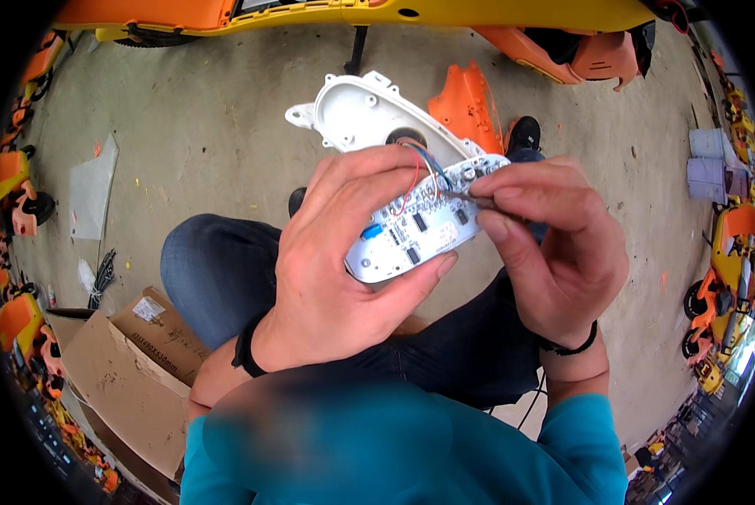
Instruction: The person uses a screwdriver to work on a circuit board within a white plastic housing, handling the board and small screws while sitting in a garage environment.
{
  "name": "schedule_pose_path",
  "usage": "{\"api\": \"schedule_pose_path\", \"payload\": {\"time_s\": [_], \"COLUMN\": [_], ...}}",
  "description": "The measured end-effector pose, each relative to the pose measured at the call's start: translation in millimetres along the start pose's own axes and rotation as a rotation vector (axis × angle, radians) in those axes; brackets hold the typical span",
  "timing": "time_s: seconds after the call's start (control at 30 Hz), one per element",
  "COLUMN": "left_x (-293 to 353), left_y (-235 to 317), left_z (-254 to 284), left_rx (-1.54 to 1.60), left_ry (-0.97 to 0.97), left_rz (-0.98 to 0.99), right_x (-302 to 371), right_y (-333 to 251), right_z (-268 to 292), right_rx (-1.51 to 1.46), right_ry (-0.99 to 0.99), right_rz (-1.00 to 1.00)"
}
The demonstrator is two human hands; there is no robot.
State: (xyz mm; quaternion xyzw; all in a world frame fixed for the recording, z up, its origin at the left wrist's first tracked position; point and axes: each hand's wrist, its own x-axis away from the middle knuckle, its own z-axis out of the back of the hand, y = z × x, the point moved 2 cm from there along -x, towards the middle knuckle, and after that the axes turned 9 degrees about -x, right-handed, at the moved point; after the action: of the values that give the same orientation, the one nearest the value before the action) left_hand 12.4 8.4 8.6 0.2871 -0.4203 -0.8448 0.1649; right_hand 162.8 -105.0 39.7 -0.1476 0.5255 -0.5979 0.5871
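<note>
My left hand (335, 244) holds a white circuit board (435, 240) by its edges, thumb along the near edge and fingers over the far side. The board carries black chips, a blue component (372, 231) and solder points. Red, white, blue and green wires (429, 162) run from its far side to a white plastic housing (356, 105) just beyond, lying hollow side up. My right hand (563, 244) is closed in a pinch on a thin metal tool (481, 200), whose tip meets the board near the wire ends. The tool's exact kind is partly hidden by my fingers.
An orange plastic panel (466, 103) lies behind the housing. A yellow and orange vehicle body (352, 12) spans the far side. An open cardboard box (125, 362) stands at the near left. Lilac bins (707, 164) and more orange vehicles line the right.
</note>
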Motion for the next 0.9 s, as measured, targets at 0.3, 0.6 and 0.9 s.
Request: {"api": "schedule_pose_path", "payload": {"time_s": [0.3, 0.6, 0.9], "left_x": [2.3, 1.6, 1.7], "left_y": [0.9, -1.0, -0.8], "left_z": [-2.3, -2.1, -2.2], "left_rx": [0.017, 0.01, -0.001], "left_ry": [0.01, -0.001, -0.002], "left_rz": [0.037, 0.019, 0.017], "right_x": [2.3, 2.5, 4.2], "right_y": [1.4, 3.8, 5.3], "right_z": [2.2, 0.4, 0.9], "right_rx": [-0.087, -0.1, -0.073], "right_ry": [0.011, 0.0, -0.019], "right_rz": [-0.058, -0.063, -0.037]}}
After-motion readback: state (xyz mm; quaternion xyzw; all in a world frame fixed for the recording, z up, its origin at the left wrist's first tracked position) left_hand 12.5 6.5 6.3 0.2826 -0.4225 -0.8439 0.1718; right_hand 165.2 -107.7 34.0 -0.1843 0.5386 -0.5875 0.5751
